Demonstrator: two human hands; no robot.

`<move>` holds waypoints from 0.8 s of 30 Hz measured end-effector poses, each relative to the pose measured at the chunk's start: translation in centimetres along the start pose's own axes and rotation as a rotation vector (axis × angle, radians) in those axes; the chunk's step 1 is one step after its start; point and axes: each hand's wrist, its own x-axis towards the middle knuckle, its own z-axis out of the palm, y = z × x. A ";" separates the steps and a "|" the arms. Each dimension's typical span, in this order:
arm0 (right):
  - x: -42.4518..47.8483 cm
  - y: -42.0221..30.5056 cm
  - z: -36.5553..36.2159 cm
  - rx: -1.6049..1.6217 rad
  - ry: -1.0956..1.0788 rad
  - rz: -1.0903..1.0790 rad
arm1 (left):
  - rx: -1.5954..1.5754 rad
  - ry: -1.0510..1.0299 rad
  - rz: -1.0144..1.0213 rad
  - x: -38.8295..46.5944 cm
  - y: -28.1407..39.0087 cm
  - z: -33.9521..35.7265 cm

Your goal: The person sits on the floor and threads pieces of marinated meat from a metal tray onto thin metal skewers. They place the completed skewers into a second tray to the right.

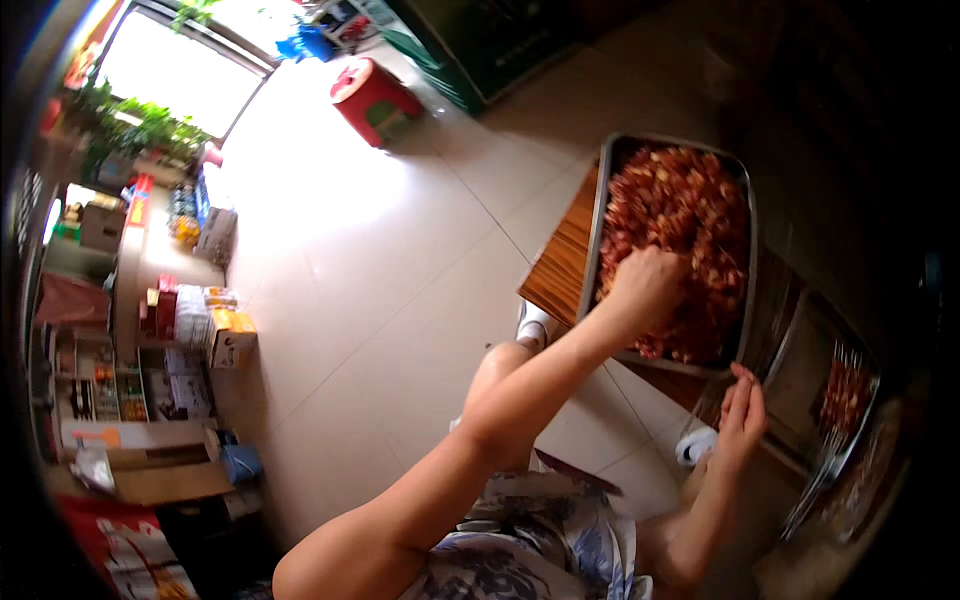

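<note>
My left hand (pixel 651 283) reaches into a deep metal tray (pixel 592 247) of raw, cut red meat (pixel 675 195); its fingertips are hidden, so what they hold cannot be told. Just off the tray's near right corner is my right hand (pixel 742 409), fingers drawn together. Thin, faint lines beside it may be a skewer, but blur hides this. To its right, a shallow metal tray (pixel 780 352) bears metal skewers threaded with meat pieces (pixel 844 397), their bare ends sticking out towards me.
The trays rest on a wooden table (pixel 562 270). Clear plastic (pixel 862 480) lies near the skewers. A white roll-like thing (pixel 696 445) is below my right hand. A red drum-shaped stool (pixel 379 105) stands on the tiled floor (pixel 360 300). Cartons (pixel 232 337) and stocked shelves (pixel 109 382) line the left side.
</note>
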 end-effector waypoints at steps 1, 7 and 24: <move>-0.3 -0.5 -0.1 -0.036 -0.001 0.015 | -0.091 -0.012 0.008 -0.6 0.6 -1.2; -0.7 -2.4 0.8 -0.040 0.011 0.063 | -0.830 0.060 0.074 -1.3 0.5 -4.9; -1.1 -4.1 1.2 0.020 -0.005 -0.071 | -1.468 0.012 -0.295 -0.7 0.8 -4.0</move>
